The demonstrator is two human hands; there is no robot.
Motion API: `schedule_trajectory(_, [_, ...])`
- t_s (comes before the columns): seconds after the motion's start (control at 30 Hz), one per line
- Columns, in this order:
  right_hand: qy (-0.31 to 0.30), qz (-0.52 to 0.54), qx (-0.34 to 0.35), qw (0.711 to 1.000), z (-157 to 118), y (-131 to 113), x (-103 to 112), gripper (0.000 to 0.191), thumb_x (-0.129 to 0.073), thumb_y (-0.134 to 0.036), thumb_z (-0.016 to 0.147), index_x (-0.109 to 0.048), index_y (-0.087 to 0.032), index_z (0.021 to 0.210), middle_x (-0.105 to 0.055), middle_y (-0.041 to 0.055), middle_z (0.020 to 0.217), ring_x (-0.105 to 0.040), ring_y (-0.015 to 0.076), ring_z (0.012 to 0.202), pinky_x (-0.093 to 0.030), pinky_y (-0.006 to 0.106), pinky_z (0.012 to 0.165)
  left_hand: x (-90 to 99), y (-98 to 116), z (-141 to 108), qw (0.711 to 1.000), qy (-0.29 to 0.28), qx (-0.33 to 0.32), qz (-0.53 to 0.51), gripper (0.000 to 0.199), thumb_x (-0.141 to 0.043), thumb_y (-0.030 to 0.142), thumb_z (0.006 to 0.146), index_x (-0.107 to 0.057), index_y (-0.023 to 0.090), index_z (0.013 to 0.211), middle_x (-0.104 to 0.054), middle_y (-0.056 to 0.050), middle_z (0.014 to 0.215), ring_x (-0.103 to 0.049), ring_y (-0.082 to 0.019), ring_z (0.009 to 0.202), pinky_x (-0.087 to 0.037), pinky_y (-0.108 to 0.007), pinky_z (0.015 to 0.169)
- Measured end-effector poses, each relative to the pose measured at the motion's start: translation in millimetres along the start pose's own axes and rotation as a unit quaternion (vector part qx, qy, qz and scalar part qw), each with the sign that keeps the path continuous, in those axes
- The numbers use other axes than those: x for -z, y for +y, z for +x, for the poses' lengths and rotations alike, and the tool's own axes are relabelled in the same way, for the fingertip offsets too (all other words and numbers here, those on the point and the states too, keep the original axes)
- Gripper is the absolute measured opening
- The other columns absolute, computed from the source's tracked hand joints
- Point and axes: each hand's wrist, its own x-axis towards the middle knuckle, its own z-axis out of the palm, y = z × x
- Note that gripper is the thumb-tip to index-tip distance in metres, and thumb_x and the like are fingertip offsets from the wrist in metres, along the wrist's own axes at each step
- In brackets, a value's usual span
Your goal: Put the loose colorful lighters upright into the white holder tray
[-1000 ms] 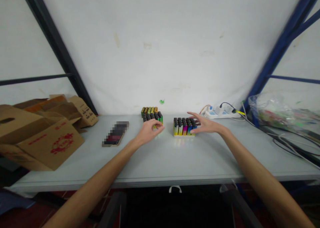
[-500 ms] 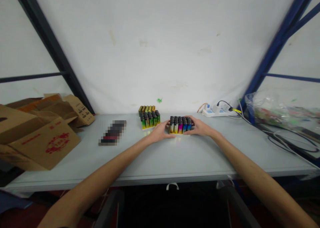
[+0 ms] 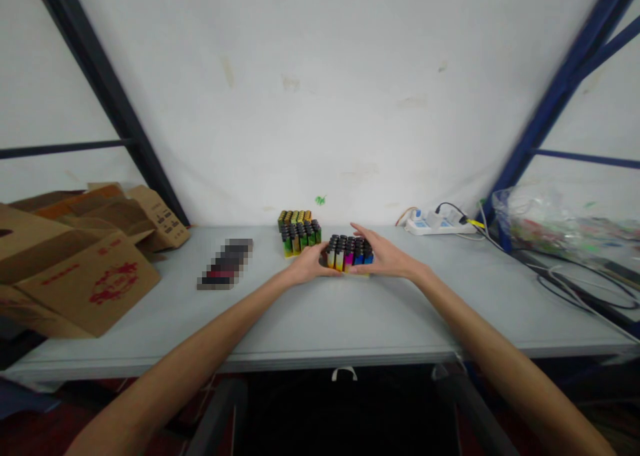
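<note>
The lighter pack [image 3: 349, 259] is between the two hands on the grey table [image 3: 350, 319], standing upright; it has slid toward nine o'clock over the last half second, so it now sits nearer the green lighters [image 3: 302, 239] at its ten o'clock. Black tops crown its close rows; the front bodies run from whitish yellow through magenta to blue, above a pale base. The left hand [image 3: 305, 266] curves thumb and fingers around its nine-o'clock end; the right hand [image 3: 387, 257] clasps the three-o'clock end, thumb in front, one finger lifted; I cannot tell how hard either presses. Farther out, yellow-topped lighters [image 3: 295, 217] stand behind the green ones; a power strip [image 3: 436, 227] lies at two o'clock; a cardboard box [image 3: 75, 286] lies far off at nine.
</note>
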Motion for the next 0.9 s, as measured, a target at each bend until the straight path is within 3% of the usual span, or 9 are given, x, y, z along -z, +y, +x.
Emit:
schedule_trajectory(0.13, [-0.008, -0.102, 0.049, 0.994, 21.2, -16.6, -2.4, 0.097, -0.065, -0.073, 0.084, -0.030, -0.026, 0.161, -0.051, 0.0181, 0.146, -0.056, 0.0357, 0.129, -0.047, 0.052, 0.108, -1.6, -2.1, -0.5, 1.000, 0.002, -0.005, -0.004, 0.076, -0.087, 0.060, 0.062, -0.066, 0.014, 0.119, -0.075, -0.006, 0.100, -0.069, -0.028, 0.090, -0.053, -0.034, 0.078])
schedule_trajectory(0.3, [-0.076, -0.192, 0.012, 0.978, 38.5, -27.5, -10.6, 0.081, -0.053, -0.074, 0.092, -0.041, -0.027, 0.156, -0.064, 0.0156, 0.125, -0.066, 0.0321, 0.108, -0.051, 0.042, 0.093, -3.5, -4.1, -1.9, 1.000, 0.003, -0.017, -0.008, 0.073, -0.087, 0.058, 0.065, -0.065, 0.015, 0.120, -0.076, -0.009, 0.105, -0.070, -0.030, 0.093, -0.054, -0.036, 0.081])
schedule_trajectory(0.4, [-0.081, -0.225, -0.005, 0.971, 40.7, -28.7, -13.2, 0.074, -0.050, -0.071, 0.095, -0.045, -0.026, 0.153, -0.068, 0.0147, 0.116, -0.068, 0.0304, 0.100, -0.050, 0.037, 0.086, -4.2, -3.2, -2.5, 1.000, 0.017, -0.013, 0.009, 0.071, -0.088, 0.058, 0.064, -0.067, 0.016, 0.117, -0.076, -0.009, 0.106, -0.070, -0.032, 0.095, -0.054, -0.038, 0.084])
schedule_trajectory(0.57, [-0.072, -0.226, -0.003, 0.971, 39.9, -28.3, -12.6, 0.073, -0.049, -0.070, 0.096, -0.048, -0.023, 0.151, -0.071, 0.0145, 0.112, -0.069, 0.0299, 0.098, -0.048, 0.035, 0.085, -4.5, -3.0, -2.8, 0.999, 0.005, -0.030, 0.033, 0.067, -0.085, 0.058, 0.069, -0.067, 0.018, 0.119, -0.077, -0.007, 0.101, -0.071, -0.030, 0.090, -0.054, -0.035, 0.080])
schedule_trajectory(0.9, [-0.059, -0.203, -0.030, 0.977, 42.8, -26.3, -5.9, 0.070, -0.052, -0.068, 0.095, -0.055, -0.022, 0.147, -0.075, 0.0145, 0.119, -0.071, 0.0319, 0.103, -0.050, 0.037, 0.090, -2.6, -2.8, -6.9, 0.997, 0.004, -0.057, 0.046, 0.081, -0.079, 0.061, 0.075, -0.057, 0.017, 0.139, -0.075, -0.008, 0.108, -0.070, -0.029, 0.095, -0.053, -0.034, 0.083])
